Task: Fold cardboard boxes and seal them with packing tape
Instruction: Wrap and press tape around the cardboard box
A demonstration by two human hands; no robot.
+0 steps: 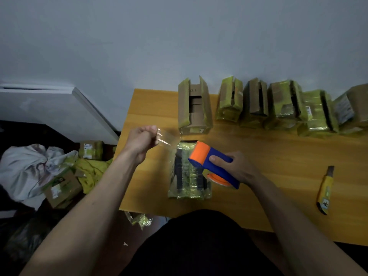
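While a strip of clear tape (166, 137) is pinched and drawn taut by the left hand (141, 140), the orange-and-blue dispenser (214, 164) is gripped in the right hand (233, 168) above the tape-wrapped box (188, 176) on the wooden table (278, 160), apparently for sealing; a utility knife (325, 191) is left nearby, and open boxes (278, 104) are lined against the wall.

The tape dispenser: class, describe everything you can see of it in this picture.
The tape dispenser is a blue plastic body with an orange front guard and an orange-rimmed roll at its near end. It is held tilted above the yellow-taped box on the wooden table. The right hand grips its body, thumb on top. A strip of clear tape runs from its front to the left hand, which pinches the end.
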